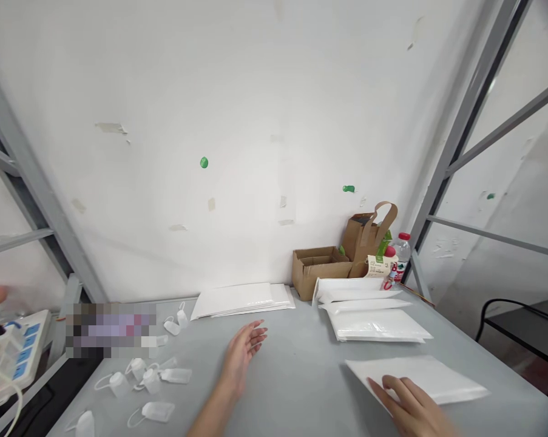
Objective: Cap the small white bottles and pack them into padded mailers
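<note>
My left hand (243, 352) hovers over the middle of the grey table with nothing in it, its fingers stretched out and apart. At the right front, my right hand (412, 405) pinches the left part of a white padded envelope (437, 376); its thumb is on the near side. Behind that envelope lies a pile of similar white envelopes (378, 321), partly overlapping. More flat white envelopes (237, 297) rest against the wall, beyond my left hand. Several small translucent plastic bottles (159, 411) with loop straps are scattered left of my left arm.
An open cardboard box (317, 279) and a brown paper bag (362, 237) stand at the back right, beside a red-capped bottle (403, 246). A white power strip (28, 346) is at the far left. Grey metal posts (460, 139) frame both sides.
</note>
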Action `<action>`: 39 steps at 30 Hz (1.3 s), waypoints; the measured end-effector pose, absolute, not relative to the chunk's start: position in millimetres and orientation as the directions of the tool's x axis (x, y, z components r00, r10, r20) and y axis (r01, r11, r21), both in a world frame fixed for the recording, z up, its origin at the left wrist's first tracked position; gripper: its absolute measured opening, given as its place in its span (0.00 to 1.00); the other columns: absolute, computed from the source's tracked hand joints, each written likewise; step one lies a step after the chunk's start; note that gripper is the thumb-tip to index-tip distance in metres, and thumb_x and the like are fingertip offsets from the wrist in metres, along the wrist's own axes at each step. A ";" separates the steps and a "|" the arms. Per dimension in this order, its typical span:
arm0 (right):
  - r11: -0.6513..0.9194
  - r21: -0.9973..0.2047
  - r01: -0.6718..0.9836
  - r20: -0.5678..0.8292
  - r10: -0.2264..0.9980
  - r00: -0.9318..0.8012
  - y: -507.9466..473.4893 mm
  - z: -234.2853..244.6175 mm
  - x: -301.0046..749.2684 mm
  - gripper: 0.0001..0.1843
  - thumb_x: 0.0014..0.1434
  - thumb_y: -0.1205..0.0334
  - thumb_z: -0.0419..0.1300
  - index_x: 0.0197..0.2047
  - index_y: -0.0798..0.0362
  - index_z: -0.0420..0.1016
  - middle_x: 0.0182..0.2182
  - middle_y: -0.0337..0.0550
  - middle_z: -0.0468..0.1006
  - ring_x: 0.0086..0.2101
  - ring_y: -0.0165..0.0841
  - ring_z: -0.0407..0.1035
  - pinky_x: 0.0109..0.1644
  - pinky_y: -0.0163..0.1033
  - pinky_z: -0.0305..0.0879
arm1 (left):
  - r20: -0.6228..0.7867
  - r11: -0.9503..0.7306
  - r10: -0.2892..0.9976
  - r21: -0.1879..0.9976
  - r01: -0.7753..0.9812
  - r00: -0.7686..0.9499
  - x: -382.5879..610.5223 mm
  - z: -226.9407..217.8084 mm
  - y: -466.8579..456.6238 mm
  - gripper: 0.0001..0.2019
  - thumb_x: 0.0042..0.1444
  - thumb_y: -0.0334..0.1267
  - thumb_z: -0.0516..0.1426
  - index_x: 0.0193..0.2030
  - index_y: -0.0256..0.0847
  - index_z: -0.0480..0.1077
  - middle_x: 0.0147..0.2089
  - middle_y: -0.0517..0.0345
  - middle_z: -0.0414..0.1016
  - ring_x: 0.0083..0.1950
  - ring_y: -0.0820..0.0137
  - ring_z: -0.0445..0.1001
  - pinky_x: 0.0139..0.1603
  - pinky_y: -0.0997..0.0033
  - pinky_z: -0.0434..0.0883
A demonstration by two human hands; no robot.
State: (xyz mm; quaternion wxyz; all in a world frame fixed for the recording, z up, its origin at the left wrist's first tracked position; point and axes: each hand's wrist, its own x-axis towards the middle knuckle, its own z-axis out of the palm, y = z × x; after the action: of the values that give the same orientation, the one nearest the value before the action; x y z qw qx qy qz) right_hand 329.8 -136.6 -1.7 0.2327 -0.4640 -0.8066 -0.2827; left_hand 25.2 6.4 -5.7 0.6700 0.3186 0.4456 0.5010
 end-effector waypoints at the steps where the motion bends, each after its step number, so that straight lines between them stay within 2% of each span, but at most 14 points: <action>1: 0.402 0.245 0.882 0.639 0.617 -0.459 -132.1 -11.8 335.9 0.23 0.56 0.76 0.44 0.47 0.52 0.73 0.30 0.46 0.76 0.28 0.32 0.70 0.30 0.34 0.69 | -0.280 0.296 0.955 0.875 -0.383 0.099 25.5 -5.4 5.9 0.17 0.47 0.45 0.57 0.40 0.37 0.74 0.39 0.50 0.78 0.40 0.68 0.74 0.43 0.71 0.66; 3: 0.371 0.232 0.899 0.624 0.652 -0.431 -125.5 -26.7 345.5 0.25 0.56 0.78 0.42 0.48 0.52 0.72 0.32 0.47 0.75 0.30 0.32 0.70 0.30 0.33 0.70 | -0.294 0.305 0.952 0.871 -0.384 0.089 25.7 -4.9 6.1 0.17 0.46 0.45 0.58 0.40 0.37 0.74 0.38 0.50 0.78 0.39 0.68 0.74 0.42 0.71 0.66; 5: 0.350 0.212 0.912 0.599 0.691 -0.404 -122.2 -34.3 351.4 0.23 0.58 0.75 0.42 0.49 0.50 0.71 0.34 0.47 0.75 0.31 0.32 0.71 0.31 0.33 0.71 | -0.313 0.316 0.947 0.863 -0.396 0.073 25.5 -4.5 7.3 0.15 0.46 0.43 0.58 0.39 0.37 0.74 0.38 0.50 0.78 0.39 0.68 0.74 0.42 0.71 0.66; 8: 0.335 0.186 0.924 0.554 0.741 -0.380 -121.1 -36.6 355.0 0.15 0.62 0.60 0.49 0.50 0.48 0.70 0.36 0.47 0.75 0.34 0.34 0.72 0.34 0.34 0.72 | -0.331 0.323 0.942 0.852 -0.412 0.055 24.8 -5.0 9.3 0.14 0.46 0.42 0.58 0.38 0.37 0.74 0.37 0.50 0.78 0.38 0.69 0.74 0.41 0.71 0.67; 11: 0.333 0.184 0.925 0.583 0.720 -0.376 -118.5 -32.0 350.5 0.17 0.60 0.50 0.52 0.47 0.49 0.71 0.35 0.47 0.75 0.32 0.35 0.72 0.33 0.37 0.71 | -0.328 0.318 0.944 0.853 -0.415 0.049 24.7 -7.3 9.8 0.13 0.46 0.41 0.57 0.37 0.37 0.75 0.37 0.50 0.78 0.37 0.70 0.74 0.40 0.72 0.67; 14: 0.352 0.169 0.921 0.688 0.626 -0.366 -104.8 -19.2 329.6 0.14 0.61 0.54 0.51 0.45 0.51 0.72 0.32 0.47 0.75 0.29 0.35 0.70 0.31 0.40 0.69 | -0.317 0.291 0.948 0.855 -0.428 0.012 25.4 -10.4 9.6 0.13 0.45 0.41 0.58 0.36 0.36 0.74 0.34 0.51 0.77 0.35 0.71 0.74 0.38 0.73 0.67; 17: 0.410 0.062 0.910 0.700 0.632 -0.332 -73.9 -1.8 289.8 0.13 0.62 0.61 0.51 0.48 0.53 0.70 0.35 0.49 0.74 0.34 0.36 0.70 0.37 0.41 0.68 | -0.298 0.242 0.953 0.847 -0.473 -0.047 25.2 -12.8 10.0 0.13 0.43 0.40 0.59 0.36 0.36 0.74 0.34 0.52 0.76 0.34 0.70 0.74 0.37 0.72 0.67; 21: 0.499 -0.067 0.864 0.566 0.732 -0.379 -9.1 10.1 225.5 0.17 0.62 0.59 0.51 0.52 0.54 0.66 0.43 0.51 0.72 0.44 0.38 0.68 0.46 0.43 0.67 | -0.297 0.176 0.945 0.816 -0.550 -0.138 21.5 -14.8 12.4 0.13 0.43 0.40 0.59 0.36 0.37 0.72 0.35 0.53 0.75 0.34 0.70 0.74 0.36 0.71 0.67; 24: 0.437 -0.061 0.897 0.385 0.840 -0.382 44.2 4.0 185.7 0.27 0.59 0.51 0.53 0.57 0.57 0.60 0.52 0.56 0.68 0.51 0.41 0.63 0.53 0.45 0.62 | -0.300 0.142 0.935 0.807 -0.573 -0.191 18.1 -15.7 14.7 0.11 0.43 0.40 0.59 0.35 0.38 0.71 0.34 0.55 0.74 0.33 0.72 0.74 0.36 0.73 0.67; 27: 0.431 -0.044 0.901 0.350 0.852 -0.390 85.1 -7.5 160.5 0.33 0.56 0.47 0.55 0.59 0.59 0.58 0.55 0.60 0.65 0.55 0.45 0.59 0.55 0.48 0.58 | -0.308 0.128 0.926 0.799 -0.588 -0.217 16.4 -15.4 15.9 0.11 0.43 0.39 0.59 0.35 0.38 0.70 0.34 0.55 0.73 0.33 0.72 0.74 0.36 0.73 0.66; 29: 0.440 -0.031 0.898 0.343 0.848 -0.404 101.1 -13.3 152.4 0.31 0.56 0.47 0.55 0.57 0.58 0.62 0.52 0.60 0.67 0.53 0.46 0.61 0.54 0.49 0.57 | -0.315 0.129 0.923 0.795 -0.593 -0.221 16.6 -14.5 15.9 0.11 0.43 0.39 0.58 0.35 0.38 0.70 0.33 0.55 0.73 0.33 0.72 0.74 0.35 0.73 0.66; 31: 0.456 -0.012 0.890 0.341 0.839 -0.425 109.0 -15.9 150.5 0.24 0.58 0.49 0.54 0.52 0.57 0.67 0.48 0.57 0.71 0.49 0.44 0.65 0.52 0.48 0.58 | -0.324 0.134 0.920 0.790 -0.598 -0.222 17.7 -13.3 15.4 0.12 0.43 0.39 0.58 0.35 0.38 0.69 0.33 0.54 0.73 0.32 0.71 0.74 0.35 0.72 0.66; 35: 0.515 0.036 0.856 0.353 0.795 -0.493 110.8 -12.9 158.0 0.12 0.61 0.57 0.52 0.41 0.54 0.73 0.41 0.50 0.74 0.42 0.38 0.68 0.47 0.41 0.59 | -0.331 0.145 0.920 0.784 -0.604 -0.209 20.1 -11.4 13.3 0.13 0.43 0.40 0.59 0.36 0.37 0.69 0.33 0.53 0.74 0.32 0.71 0.74 0.34 0.71 0.66; 39: 0.519 0.050 0.853 0.418 0.765 -0.490 106.3 -1.2 170.0 0.12 0.64 0.64 0.48 0.36 0.56 0.72 0.36 0.49 0.74 0.39 0.36 0.67 0.45 0.40 0.57 | -0.311 0.133 0.929 0.787 -0.602 -0.202 19.6 -13.0 13.3 0.12 0.44 0.39 0.60 0.36 0.37 0.70 0.33 0.54 0.74 0.32 0.71 0.74 0.35 0.72 0.67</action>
State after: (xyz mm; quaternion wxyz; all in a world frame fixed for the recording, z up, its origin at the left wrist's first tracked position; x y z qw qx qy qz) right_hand 170.0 106.3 -1.2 0.1745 -0.4740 -0.8538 -0.1262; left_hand 19.6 13.3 -13.0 0.6049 0.1823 0.4476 0.6329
